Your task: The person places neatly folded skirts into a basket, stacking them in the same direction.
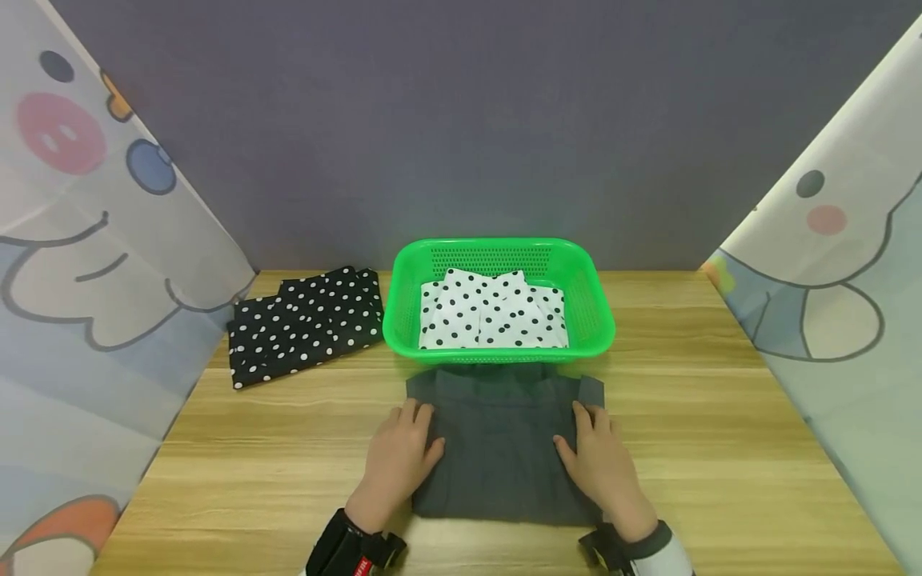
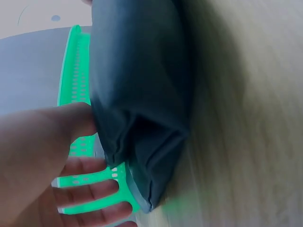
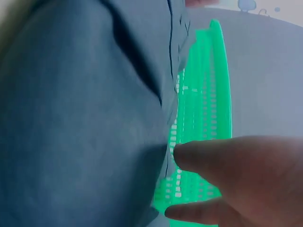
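A dark grey folded garment (image 1: pixel 504 448) lies on the table in front of the basket. My left hand (image 1: pixel 398 452) rests at its left edge, fingertips on the cloth. At the opposite edge, my right hand (image 1: pixel 601 464) touches the cloth with thumb and fingertips. In the left wrist view the fingers (image 2: pixel 92 191) reach out fairly straight beside the thick fold of the grey garment (image 2: pixel 142 61). The right wrist view has the thumb (image 3: pixel 203 153) against the edge of the grey garment (image 3: pixel 85 123); part of that hand is out of frame.
Behind the garment stands a green plastic basket (image 1: pixel 603 324) holding folded white cloth with black dots (image 1: pixel 497 316). Left of it lies a folded black cloth with white dots (image 1: pixel 306 328). The wooden table (image 1: pixel 720 448) meets a grey partition (image 1: pixel 468 120) at the back.
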Motion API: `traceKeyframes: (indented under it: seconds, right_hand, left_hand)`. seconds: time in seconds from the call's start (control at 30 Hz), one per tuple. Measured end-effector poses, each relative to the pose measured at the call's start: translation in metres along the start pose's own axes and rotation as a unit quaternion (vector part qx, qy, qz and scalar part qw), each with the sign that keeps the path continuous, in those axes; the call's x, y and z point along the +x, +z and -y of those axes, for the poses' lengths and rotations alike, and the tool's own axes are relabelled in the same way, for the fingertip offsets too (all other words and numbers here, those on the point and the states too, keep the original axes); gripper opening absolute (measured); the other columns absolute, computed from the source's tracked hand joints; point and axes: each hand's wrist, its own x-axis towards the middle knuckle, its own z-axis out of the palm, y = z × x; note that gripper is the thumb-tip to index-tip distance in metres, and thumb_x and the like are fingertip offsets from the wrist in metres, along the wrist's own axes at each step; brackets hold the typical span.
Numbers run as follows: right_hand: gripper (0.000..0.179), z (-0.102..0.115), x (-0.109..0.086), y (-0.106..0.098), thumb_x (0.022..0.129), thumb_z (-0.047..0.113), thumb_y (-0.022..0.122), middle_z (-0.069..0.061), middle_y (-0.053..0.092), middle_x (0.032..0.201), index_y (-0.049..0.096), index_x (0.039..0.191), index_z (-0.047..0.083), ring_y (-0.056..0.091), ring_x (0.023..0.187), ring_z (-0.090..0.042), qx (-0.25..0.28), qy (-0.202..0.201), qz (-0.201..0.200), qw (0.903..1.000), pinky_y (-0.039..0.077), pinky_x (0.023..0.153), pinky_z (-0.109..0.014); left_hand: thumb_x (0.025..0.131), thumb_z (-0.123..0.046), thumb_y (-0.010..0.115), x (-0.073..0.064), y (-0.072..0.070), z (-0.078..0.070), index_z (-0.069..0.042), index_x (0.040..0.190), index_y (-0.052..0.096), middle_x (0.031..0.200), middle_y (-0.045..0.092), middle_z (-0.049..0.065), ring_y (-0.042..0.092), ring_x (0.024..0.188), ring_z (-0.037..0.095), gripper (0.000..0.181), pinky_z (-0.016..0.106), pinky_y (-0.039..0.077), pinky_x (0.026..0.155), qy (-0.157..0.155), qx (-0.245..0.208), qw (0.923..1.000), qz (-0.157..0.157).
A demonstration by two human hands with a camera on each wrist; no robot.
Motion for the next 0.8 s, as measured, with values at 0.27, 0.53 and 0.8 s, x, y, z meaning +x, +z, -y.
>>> traceKeyframes:
  seconds: [0.27, 0.53, 0.8]
  right_hand:
    - [0.063, -0.009, 0.001, -0.002, 0.079, 0.028, 0.069, -0.036, 0.047, 0.104, 0.048, 0.120, -0.015, 0.052, 0.083, -0.050, -0.001, 0.041, 0.039, 0.9984, 0.047, 0.068, -0.055]
    - [0.066, -0.006, 0.005, 0.001, 0.079, 0.031, 0.068, -0.037, 0.047, 0.108, 0.046, 0.123, -0.013, 0.050, 0.089, -0.053, 0.008, 0.057, 0.077, 0.9953, 0.045, 0.072, -0.058]
    - [0.066, -0.002, 0.005, 0.002, 0.078, 0.032, 0.068, -0.036, 0.049, 0.107, 0.048, 0.121, -0.014, 0.050, 0.088, -0.053, -0.004, 0.057, 0.084, 0.9948, 0.045, 0.073, -0.057]
  left_hand:
    - [0.070, -0.037, 0.074, 0.003, 0.002, -0.001, -0.002, 0.111, 0.059, 0.092, 0.055, 0.017, 0.055, 0.069, 0.029, 0.055, 0.037, 0.047, 0.049, -0.071, -0.015, 0.9969, 0.029]
    - [0.072, -0.033, 0.072, 0.008, -0.001, -0.004, 0.000, 0.113, 0.058, 0.091, 0.055, 0.021, 0.055, 0.066, 0.031, 0.055, 0.039, 0.046, 0.048, -0.112, -0.056, 0.9884, 0.086]
    - [0.069, -0.031, 0.076, 0.014, -0.003, -0.010, 0.003, 0.111, 0.059, 0.090, 0.056, 0.023, 0.055, 0.070, 0.032, 0.056, 0.038, 0.046, 0.052, -0.128, -0.065, 0.9829, 0.115]
